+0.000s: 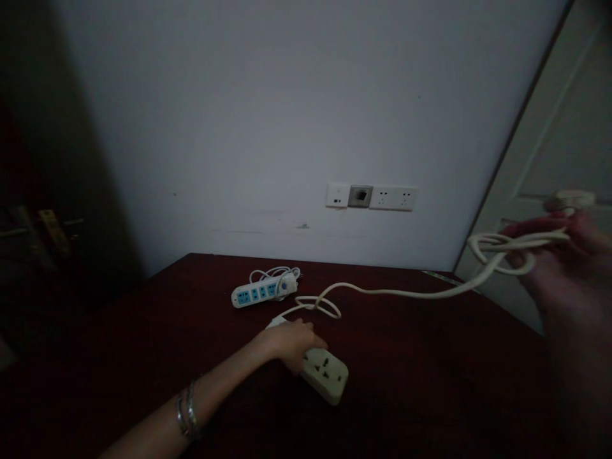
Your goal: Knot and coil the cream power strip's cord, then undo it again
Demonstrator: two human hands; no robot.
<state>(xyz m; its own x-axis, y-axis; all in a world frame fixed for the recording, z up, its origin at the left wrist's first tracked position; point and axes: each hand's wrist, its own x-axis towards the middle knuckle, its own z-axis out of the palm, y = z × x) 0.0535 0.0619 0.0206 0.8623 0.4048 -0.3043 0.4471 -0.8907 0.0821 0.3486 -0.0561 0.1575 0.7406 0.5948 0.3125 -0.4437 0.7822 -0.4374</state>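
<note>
The left hand (pixel 292 343), arm stretched forward with bangles at the wrist, presses palm-down on a cream plastic power strip (pixel 321 371) lying on the dark red wooden table (pixel 421 382). The raised right hand (pixel 567 264) curls around loops of the strip's cream cord (pixel 502 254). Farther back lies a white strip with blue sockets (pixel 264 291).

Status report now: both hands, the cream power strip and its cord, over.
Left hand pressing cream strip on table. Right hand raised, grip shut on looped cord; cord hangs slack between. Blue strip behind, apart.

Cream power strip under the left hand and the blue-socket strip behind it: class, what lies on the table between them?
Head view: only a loop of the cream cord on bare dark table.
</note>
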